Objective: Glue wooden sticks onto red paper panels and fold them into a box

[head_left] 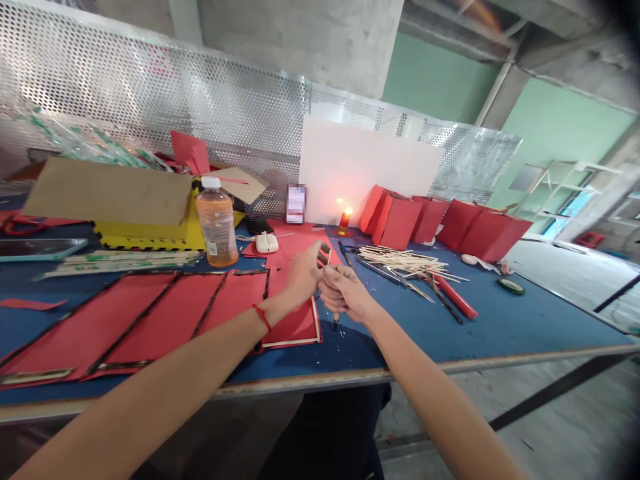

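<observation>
My left hand [304, 272] and my right hand [344, 292] meet above the blue table [450, 327], over the right end of a row of red paper panels [150, 317]. The right hand is fisted round a thin dark tool [335, 321] whose tip points down at the table. The left hand's fingers pinch the tool's upper end together with a thin wooden stick [328, 257]. A red string band sits on my left wrist.
A bottle of orange drink [217, 222], a yellow box with cardboard flaps [145, 213], a lit red candle [344, 221], a pile of wooden sticks [400, 260], a red tube [457, 299], tape roll [511, 287] and folded red paper pieces [450, 223] stand around. Perforated metal wall behind.
</observation>
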`<action>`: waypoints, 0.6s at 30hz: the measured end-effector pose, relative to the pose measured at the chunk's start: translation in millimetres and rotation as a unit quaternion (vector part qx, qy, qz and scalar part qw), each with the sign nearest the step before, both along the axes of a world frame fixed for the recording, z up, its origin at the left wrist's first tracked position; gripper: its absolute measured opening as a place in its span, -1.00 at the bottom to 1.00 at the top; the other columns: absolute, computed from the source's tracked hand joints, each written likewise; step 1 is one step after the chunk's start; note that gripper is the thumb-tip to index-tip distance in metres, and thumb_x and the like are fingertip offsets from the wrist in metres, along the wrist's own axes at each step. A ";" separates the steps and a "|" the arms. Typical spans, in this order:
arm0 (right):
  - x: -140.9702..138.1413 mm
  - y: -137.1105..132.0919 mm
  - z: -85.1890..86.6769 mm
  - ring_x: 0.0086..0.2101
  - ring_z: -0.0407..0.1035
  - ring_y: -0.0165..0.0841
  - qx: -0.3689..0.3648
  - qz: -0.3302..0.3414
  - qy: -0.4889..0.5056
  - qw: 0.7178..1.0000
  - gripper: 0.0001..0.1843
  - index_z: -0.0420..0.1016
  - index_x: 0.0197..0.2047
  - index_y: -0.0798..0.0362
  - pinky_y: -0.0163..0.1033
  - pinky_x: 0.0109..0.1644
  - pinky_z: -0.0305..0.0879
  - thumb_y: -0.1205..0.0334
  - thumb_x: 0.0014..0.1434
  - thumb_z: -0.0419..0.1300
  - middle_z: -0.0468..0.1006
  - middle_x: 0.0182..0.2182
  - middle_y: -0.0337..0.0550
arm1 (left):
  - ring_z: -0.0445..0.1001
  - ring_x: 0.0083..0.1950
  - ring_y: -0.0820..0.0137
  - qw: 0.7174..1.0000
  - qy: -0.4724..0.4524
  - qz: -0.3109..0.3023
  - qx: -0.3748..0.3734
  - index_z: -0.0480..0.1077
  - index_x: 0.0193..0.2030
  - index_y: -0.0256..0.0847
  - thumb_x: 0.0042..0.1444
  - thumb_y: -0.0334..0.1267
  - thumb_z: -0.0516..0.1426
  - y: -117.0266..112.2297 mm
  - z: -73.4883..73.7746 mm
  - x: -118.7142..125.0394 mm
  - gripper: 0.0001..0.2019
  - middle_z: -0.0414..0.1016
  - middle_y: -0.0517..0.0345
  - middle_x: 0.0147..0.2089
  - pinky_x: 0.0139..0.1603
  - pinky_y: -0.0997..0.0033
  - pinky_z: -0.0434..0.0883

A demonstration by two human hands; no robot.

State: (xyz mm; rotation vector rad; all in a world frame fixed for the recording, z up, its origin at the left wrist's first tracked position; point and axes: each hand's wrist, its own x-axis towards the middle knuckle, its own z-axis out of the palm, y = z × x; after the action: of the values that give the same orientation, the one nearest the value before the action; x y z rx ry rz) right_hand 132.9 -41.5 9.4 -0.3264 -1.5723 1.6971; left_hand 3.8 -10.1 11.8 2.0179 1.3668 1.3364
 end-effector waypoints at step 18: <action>-5.1 5.9 1.3 -0.74 -0.16 -0.61 0.009 -0.083 0.058 0.995 -0.42 0.02 -0.60 0.01 -0.42 -0.68 -0.11 -0.14 0.15 0.23 -0.03 -0.75 -0.50 | 0.48 -0.32 0.36 1.000 0.002 0.019 -0.003 0.36 -0.17 -0.23 0.03 -0.37 0.12 -1.4 1.5 0.8 -0.81 0.53 0.08 -0.28 -0.30 0.38 0.37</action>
State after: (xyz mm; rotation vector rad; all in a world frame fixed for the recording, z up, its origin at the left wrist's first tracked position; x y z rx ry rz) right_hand 127.8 -35.6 10.7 -0.3335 -1.4347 1.5445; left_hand 4.6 -11.5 13.2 2.0017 1.4149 1.3431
